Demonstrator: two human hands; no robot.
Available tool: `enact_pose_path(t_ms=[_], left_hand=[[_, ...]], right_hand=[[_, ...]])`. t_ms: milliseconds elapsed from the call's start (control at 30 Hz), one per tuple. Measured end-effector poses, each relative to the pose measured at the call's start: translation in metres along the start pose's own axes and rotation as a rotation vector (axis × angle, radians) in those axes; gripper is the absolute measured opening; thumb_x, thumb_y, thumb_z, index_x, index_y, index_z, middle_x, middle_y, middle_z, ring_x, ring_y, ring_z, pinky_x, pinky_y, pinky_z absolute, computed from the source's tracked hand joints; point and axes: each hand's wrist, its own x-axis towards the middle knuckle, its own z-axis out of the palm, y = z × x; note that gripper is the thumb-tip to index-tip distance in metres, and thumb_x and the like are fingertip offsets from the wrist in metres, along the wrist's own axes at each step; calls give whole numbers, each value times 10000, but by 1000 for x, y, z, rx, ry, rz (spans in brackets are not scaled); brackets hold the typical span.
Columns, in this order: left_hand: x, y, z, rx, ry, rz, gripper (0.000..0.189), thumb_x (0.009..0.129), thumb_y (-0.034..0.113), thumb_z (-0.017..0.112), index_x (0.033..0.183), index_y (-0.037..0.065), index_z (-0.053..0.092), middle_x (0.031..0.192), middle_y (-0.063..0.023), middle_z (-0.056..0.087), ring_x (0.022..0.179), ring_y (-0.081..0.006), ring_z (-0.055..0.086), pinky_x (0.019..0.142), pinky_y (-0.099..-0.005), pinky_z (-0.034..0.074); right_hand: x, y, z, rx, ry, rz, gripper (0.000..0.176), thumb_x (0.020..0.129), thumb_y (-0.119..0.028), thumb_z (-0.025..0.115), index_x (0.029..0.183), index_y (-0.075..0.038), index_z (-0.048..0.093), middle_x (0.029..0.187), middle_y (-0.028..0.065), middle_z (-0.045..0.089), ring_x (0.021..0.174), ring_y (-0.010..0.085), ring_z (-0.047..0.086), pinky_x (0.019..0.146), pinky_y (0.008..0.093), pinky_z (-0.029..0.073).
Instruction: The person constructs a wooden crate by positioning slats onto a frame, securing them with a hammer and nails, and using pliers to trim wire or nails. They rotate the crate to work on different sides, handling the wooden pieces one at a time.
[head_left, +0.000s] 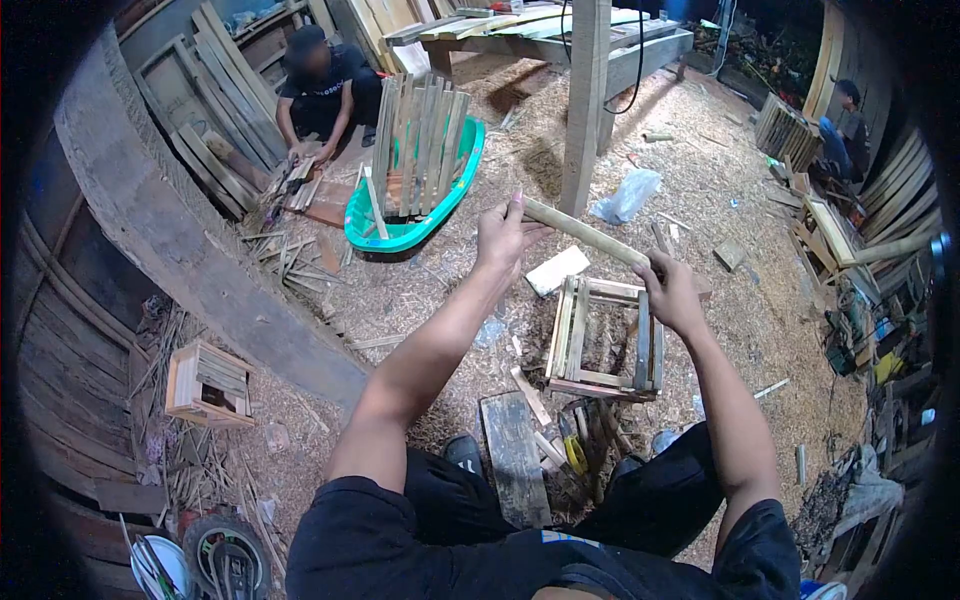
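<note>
- Evidently, this was a two-handed handling step: a person held a long, tan, rounded wooden rod [585,236] in mid-air.
- The left hand [500,240] had its fingers bent around the rod's left end, with barely any opening; the right hand [675,293] was closed on the other end. How tightly either pressed, one could not tell.
- The rod's long axis ran slantwise across the person's front, its left end pointing away, its right end nearer the body.
- Below were a pale flat wooden block [558,270] and an open, box-shaped frame of wooden slats [578,340].
- Any shift seemed to call for both hands moving together, clear of the frame.
</note>
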Motion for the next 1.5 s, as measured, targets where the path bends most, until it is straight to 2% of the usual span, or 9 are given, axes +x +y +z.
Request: enact_pose_path(t_ms=[267, 367, 467, 600, 733, 800, 1167, 1433, 1500], left_hand=[[1, 1, 2, 39, 58, -16, 435, 1116, 364, 482, 1081, -60, 572, 989, -229, 687, 902, -323, 733, 839, -451, 667], [0, 5, -1, -28, 0, -52, 430, 1114, 354, 490, 1105, -69, 566, 1007, -233, 689, 921, -331, 735, 855, -451, 664], [-1, 10, -1, 16, -39, -80, 386, 1115, 313, 505, 1096, -58, 611, 962, -193, 703, 872, -297, 746, 816, -415, 672], [-9, 4, -10, 127, -172, -63, 363, 1100, 256, 547, 1201, -85, 619, 1081, -240, 722, 948, -306, 764, 863, -384, 663], [-7, 2, -17, 206, -226, -59, 284, 1096, 196, 545, 1181, -66, 612, 1120, -229, 723, 985, -323, 760, 892, -406, 660], [-9, 3, -15, 201, -233, -68, 262, 1094, 176, 546, 1178, -64, 610, 1124, -231, 723, 983, -322, 762, 885, -400, 663], [-12, 13, -11, 377, -287, -115, 349, 1116, 212, 499, 1259, -94, 589, 1122, -224, 711, 956, -307, 767, 830, -381, 672], [-19, 1, -17, 388, -190, -58, 331, 1121, 186, 482, 1229, -105, 599, 1065, -241, 733, 856, -278, 774, 760, -374, 674], [-21, -1, -20, 475, -145, -28, 310, 1104, 207, 537, 1183, -74, 639, 950, -176, 731, 702, -203, 729, 628, -311, 600]], right_hand=[[-2, -13, -5, -172, 30, -9, 205, 981, -196, 686, 1047, -3, 708, 840, 244, 710, 824, 455, 698, 715, 510, 526], [-3, -8, -4, -138, 86, -41, 199, 972, -191, 701, 1036, -2, 706, 789, 230, 690, 743, 428, 686, 683, 483, 522], [1, -5, -9, -54, 100, 41, 233, 955, -201, 734, 1027, 19, 702, 735, 191, 667, 651, 323, 651, 652, 427, 510], [4, 37, 1, 218, 169, 2, 271, 936, -214, 775, 996, 37, 696, 776, 112, 683, 673, 176, 599, 633, 365, 481], [5, 36, -4, 438, 76, 224, 250, 975, -233, 748, 953, 9, 689, 789, 42, 670, 644, 119, 588, 585, 296, 459], [5, 34, -5, 749, 61, 362, 242, 1012, -249, 708, 980, -11, 678, 774, 25, 659, 639, 93, 596, 568, 266, 462], [2, 36, -6, 1156, -42, 485, 228, 1068, -251, 623, 1092, -27, 654, 872, 41, 665, 704, 111, 636, 587, 267, 502], [0, 41, 4, 928, -22, 382, 306, 1077, -281, 606, 1146, 8, 679, 866, 79, 718, 706, 120, 676, 600, 271, 539], [-1, 37, 2, 909, -13, 340, 295, 1075, -272, 612, 1110, 11, 689, 882, 77, 727, 711, 114, 674, 606, 269, 530]])
